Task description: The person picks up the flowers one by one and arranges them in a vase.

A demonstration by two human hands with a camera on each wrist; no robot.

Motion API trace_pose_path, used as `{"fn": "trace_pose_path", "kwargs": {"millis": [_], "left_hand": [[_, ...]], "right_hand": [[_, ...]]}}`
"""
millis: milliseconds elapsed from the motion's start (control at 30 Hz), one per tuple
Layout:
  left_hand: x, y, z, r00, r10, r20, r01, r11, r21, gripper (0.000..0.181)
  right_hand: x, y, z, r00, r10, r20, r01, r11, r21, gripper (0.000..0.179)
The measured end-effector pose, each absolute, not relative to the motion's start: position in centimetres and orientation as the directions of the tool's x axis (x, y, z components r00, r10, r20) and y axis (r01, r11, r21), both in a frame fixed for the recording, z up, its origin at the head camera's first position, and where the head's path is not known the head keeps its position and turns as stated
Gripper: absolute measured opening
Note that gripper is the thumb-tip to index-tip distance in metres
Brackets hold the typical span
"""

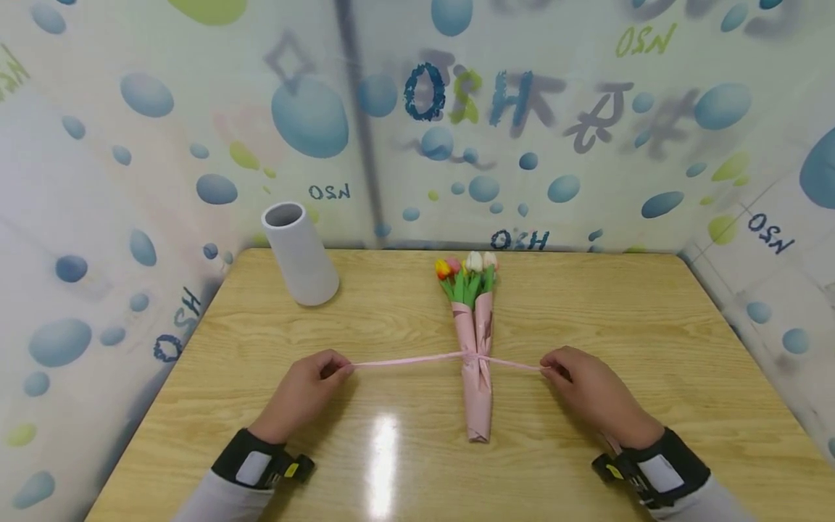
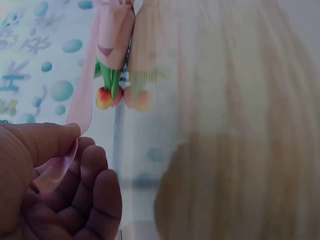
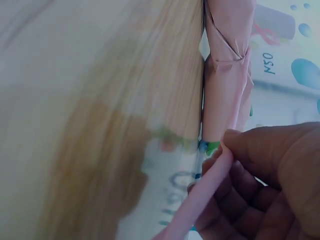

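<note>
Tulips (image 1: 474, 272) in orange, pink and white lie on the table, wrapped in pink paper (image 1: 478, 413) with their heads toward the back. Around the middle of the wrap runs a pink ribbon (image 1: 411, 359), its two ends drawn out sideways. My left hand (image 1: 305, 388) pinches one end between thumb and forefinger, a short tail hanging into the palm in the left wrist view. On the other side, my right hand (image 1: 596, 391) pinches the opposite end; its loose tail (image 3: 192, 205) runs past the fingers. The paper is cinched in where the ribbon crosses it.
A white vase (image 1: 300, 254) stands upright at the back left of the wooden table (image 1: 587, 304). Behind and beside the table hang walls or curtains (image 1: 483, 145) printed with blue drops. Both wrists carry black straps with small cameras.
</note>
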State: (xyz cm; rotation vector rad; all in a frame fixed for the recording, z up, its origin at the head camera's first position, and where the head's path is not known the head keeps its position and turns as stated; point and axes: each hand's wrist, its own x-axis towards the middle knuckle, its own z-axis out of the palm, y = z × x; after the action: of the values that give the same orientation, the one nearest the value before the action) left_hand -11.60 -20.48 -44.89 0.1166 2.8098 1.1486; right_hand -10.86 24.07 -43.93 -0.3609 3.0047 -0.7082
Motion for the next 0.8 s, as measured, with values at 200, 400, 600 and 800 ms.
{"fn": "trace_pose_path", "kwargs": {"millis": [200,400,600,800], "left_hand": [[-11.7,-21.4,-44.8,-0.994,0.085,-0.069,0.015,0.733,0.68,0.015],[-11.6,-22.6,-44.3,-0.995,0.051,-0.083,-0.019,0.741,0.671,0.018],[-11.7,-23.7,-43.9,-0.996,0.004,-0.084,-0.053,0.752,0.657,0.022],[-11.9,-24.7,-43.4,-0.994,-0.055,-0.1,-0.107,0.751,0.652,0.028]], "right_hand": [[-10.5,24.9,-43.9,-0.967,-0.252,0.029,-0.241,0.878,-0.412,0.005],[-10.3,25.5,-44.1,-0.969,-0.245,0.014,-0.23,0.883,-0.408,0.004],[-10.2,25.7,-44.3,-0.968,-0.252,0.005,-0.232,0.882,-0.411,0.005],[-10.2,25.6,-44.3,-0.967,-0.255,-0.016,-0.226,0.881,-0.416,0.005]]}}
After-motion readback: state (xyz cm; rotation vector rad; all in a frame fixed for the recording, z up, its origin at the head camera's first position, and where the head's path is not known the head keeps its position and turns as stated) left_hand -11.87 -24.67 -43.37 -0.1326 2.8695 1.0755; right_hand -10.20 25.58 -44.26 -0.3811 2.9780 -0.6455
